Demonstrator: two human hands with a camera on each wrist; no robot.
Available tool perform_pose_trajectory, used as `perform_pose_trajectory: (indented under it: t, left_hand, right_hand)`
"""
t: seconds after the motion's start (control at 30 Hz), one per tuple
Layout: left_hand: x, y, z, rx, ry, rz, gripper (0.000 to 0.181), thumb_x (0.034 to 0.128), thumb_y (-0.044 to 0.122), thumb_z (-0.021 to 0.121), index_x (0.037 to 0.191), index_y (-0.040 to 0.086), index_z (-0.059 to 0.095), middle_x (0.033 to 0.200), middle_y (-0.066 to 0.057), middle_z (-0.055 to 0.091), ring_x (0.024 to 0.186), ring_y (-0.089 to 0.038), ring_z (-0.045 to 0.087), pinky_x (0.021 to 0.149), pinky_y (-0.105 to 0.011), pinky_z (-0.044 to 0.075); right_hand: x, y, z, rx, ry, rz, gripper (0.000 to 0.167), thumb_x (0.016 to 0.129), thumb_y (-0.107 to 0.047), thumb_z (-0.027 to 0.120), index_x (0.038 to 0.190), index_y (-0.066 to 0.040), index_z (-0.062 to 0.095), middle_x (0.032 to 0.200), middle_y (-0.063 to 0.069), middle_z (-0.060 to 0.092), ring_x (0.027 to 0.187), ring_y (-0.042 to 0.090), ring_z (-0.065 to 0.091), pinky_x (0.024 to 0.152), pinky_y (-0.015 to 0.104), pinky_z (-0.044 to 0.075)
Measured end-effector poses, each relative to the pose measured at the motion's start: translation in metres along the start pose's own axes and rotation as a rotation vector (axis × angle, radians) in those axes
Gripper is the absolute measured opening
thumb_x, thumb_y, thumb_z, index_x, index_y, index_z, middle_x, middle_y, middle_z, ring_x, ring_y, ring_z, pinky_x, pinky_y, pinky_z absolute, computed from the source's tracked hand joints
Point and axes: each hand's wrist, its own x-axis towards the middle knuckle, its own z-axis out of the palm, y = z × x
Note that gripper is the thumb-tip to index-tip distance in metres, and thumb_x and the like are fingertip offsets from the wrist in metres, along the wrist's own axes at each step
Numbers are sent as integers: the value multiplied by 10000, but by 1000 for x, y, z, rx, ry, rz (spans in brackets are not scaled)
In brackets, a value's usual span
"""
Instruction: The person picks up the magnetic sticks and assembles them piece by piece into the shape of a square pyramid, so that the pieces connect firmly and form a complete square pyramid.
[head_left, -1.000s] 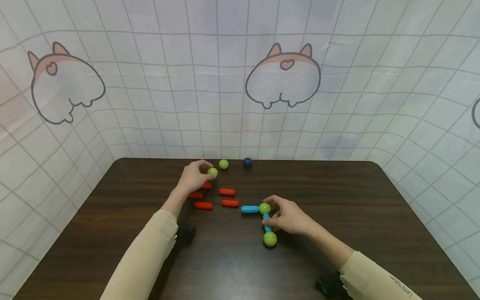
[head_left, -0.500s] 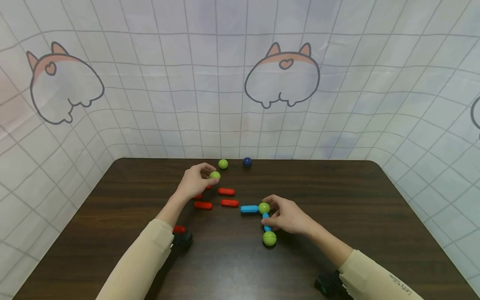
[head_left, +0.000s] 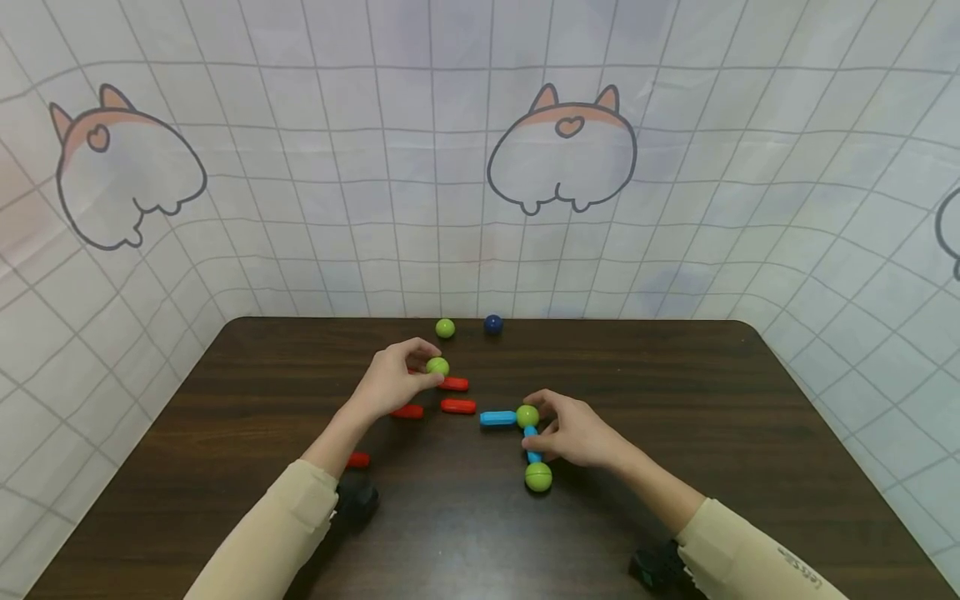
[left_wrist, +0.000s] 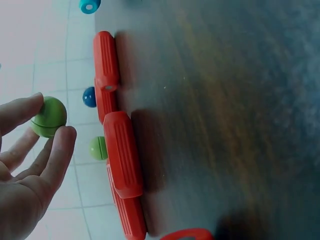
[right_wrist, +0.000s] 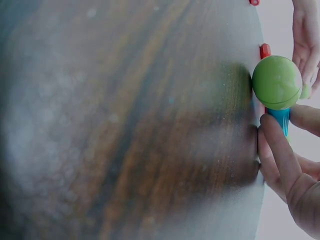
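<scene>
Green ball [head_left: 437, 367] — pinched between the thumb and fingertips of the left hand [head_left: 396, 379] — is held off the brown table [head_left: 675, 375], close by the red sticks [head_left: 458, 406]. Apart from the left, the right hand [head_left: 579, 431] has thumb and finger clamped on a blue stick [head_left: 533, 452]; at its far end sits a corner ball [head_left: 527, 416], at its near end an end ball [head_left: 538, 477], both green. A second blue stick [head_left: 498, 418] runs leftward from the corner ball. Near the table's far edge lie a loose green ball [head_left: 445, 328] and a dark blue ball [head_left: 492, 324].
</scene>
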Motion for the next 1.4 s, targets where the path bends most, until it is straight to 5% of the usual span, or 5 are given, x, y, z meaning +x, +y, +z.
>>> perform_pose_trajectory:
  t: [0.57, 0.83, 1.2, 1.4]
  left_hand:
    - [-23, 10, 10, -10, -110, 86, 366, 906, 112, 799, 1254, 58, 700, 1097, 43, 722, 1000, -169, 689, 824, -378, 563]
    - [-31, 9, 18, 87, -144, 98, 310, 876, 117, 835, 1168, 113, 732, 1085, 55, 708, 937, -126, 669, 822, -349, 556]
    - [-30, 10, 31, 145, -214, 78, 294, 871, 137, 845, 1143, 111, 734, 982, 78, 698, 835, -105, 615, 765, -341, 538]
    - [-28, 13, 34, 162, -219, 105, 280, 871, 122, 843, 1126, 94, 729, 979, 53, 701, 794, -101, 618, 729, -324, 540]
  right_hand:
    - [1, -1, -1, -7, 11, 13, 578, 904, -40, 786, 1400, 35, 499, 1221, 218, 564, 849, 211, 724, 669, 365, 611]
    - [0, -3, -2, -3, 9, 12, 577, 903, -43, 790, 1395, 43, 499, 1223, 226, 567, 862, 219, 721, 668, 376, 611]
    - [3, -3, -2, -22, 3, -5, 580, 897, -41, 794, 1389, 57, 503, 1220, 223, 585, 825, 214, 726, 657, 375, 609]
    - [4, -3, -2, -137, 16, -42, 567, 895, -134, 816, 1366, 24, 542, 1191, 172, 617, 875, 177, 707, 691, 333, 575]
